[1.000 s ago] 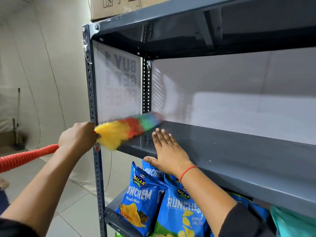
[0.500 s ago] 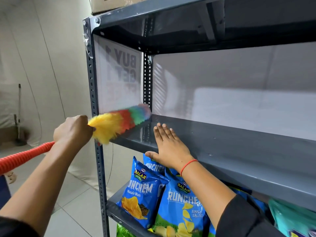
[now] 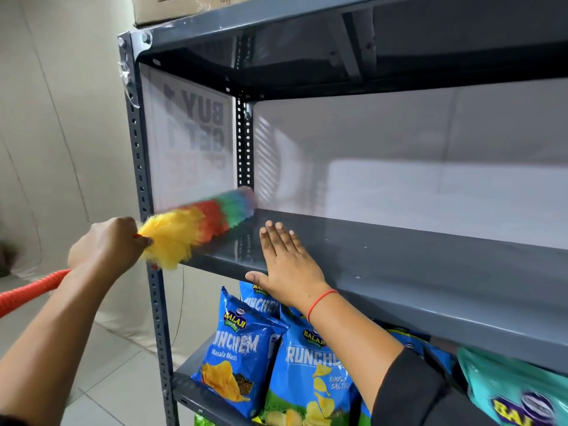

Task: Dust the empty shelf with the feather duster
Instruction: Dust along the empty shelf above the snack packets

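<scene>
The left hand (image 3: 107, 244) is closed around the feather duster (image 3: 199, 224) just behind its yellow plumes, with the ribbed orange handle (image 3: 30, 290) trailing off toward 8 o'clock. The duster's yellow, red, green and blue head, blurred, lies along the left end of the empty grey shelf (image 3: 415, 272), its tip pointing to 2 o'clock at the rear corner post. At 3 o'clock from the plumes, the right hand (image 3: 285, 265) rests flat and open on the shelf's front edge, fingers spread. Blue crisp bags (image 3: 242, 352) stand on the tier below.
</scene>
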